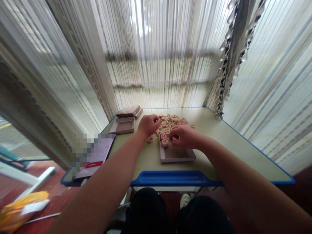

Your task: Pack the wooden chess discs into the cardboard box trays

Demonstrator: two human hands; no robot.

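Note:
Round wooden Chinese chess pieces (175, 120) with red or dark characters lie heaped on the table beyond my hands. My left hand (149, 125) is closed at the heap's left side, fingers curled; what they hold, if anything, is hidden. Above a shallow open box (177, 160), my right hand (185, 136) has its thumb and fingers bent together, and I cannot make out what is in them. Along the box's left wall sit a red-marked chess piece (165, 143) and another piece (163, 136) behind it. A single red-marked piece (150, 139) rests on the table left of the box.
A second shallow box (123, 126) stands at the left, with a brown stack (129, 111) behind it. Nearer is a partly blurred flat booklet or folder (97, 156). The pale table (234, 146) has a blue edge and front tray (170, 177). Curtains (161, 71) hang behind.

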